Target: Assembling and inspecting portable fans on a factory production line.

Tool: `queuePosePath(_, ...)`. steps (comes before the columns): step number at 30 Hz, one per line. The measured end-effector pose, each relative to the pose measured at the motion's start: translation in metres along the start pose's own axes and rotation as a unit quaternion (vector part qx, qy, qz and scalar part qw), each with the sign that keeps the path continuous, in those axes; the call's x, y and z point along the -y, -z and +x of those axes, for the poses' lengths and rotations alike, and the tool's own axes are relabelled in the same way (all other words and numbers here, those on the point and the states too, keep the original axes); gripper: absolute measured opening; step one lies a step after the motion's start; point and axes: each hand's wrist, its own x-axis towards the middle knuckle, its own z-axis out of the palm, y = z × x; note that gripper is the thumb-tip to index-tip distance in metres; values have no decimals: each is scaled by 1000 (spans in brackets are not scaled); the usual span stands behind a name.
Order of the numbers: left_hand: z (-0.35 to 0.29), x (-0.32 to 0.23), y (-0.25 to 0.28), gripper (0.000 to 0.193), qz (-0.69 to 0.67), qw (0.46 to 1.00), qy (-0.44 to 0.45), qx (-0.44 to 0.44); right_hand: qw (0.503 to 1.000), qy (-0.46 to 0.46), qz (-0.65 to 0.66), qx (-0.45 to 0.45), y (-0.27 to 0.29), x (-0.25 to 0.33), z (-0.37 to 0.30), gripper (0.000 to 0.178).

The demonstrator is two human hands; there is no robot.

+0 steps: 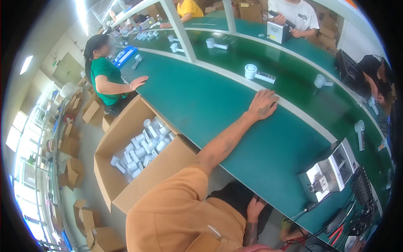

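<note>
My left hand (263, 105) lies flat at the far edge of the green worktable (201, 109), fingers stretched onto the pale rail (294, 109). It holds nothing. Just beyond it, a pale grey plastic part with a round head and a flat bar (251, 71) lies on the dark green conveyor belt (289, 63). Down by my lap, my right hand (254, 208) rests against dark cloth near the table's front edge; its fingers are partly hidden, so their closure is unclear.
A cardboard box (157, 178) full of similar grey parts stands at my left. A metal bench device (331, 170) sits at the table's right, with cables and pliers (337, 233) near it. A person in green (107, 77) stands at the far left; other people work across the belt.
</note>
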Motion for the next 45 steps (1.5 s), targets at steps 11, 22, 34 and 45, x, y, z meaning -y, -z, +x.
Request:
queuePosePath(11, -5, 9, -1, 31, 8, 1000, -11, -10, 1000, 23, -13, -7, 2, 3, -3, 29)
queuePosePath(22, 8, -8, 0, 28, -47, 997, -39, -54, 999, -20, -11, -29, 6, -2, -2, 32)
queuePosePath(34, 231, -195, 212, 29, -266, 827, -315, -382, 997, 25, -32, -59, -6, -18, -2, 41)
queuePosePath(45, 449, -216, 183, 56, -394, 879, -59, -261, 992, 18, -91, -82, -13, -29, -5, 47)
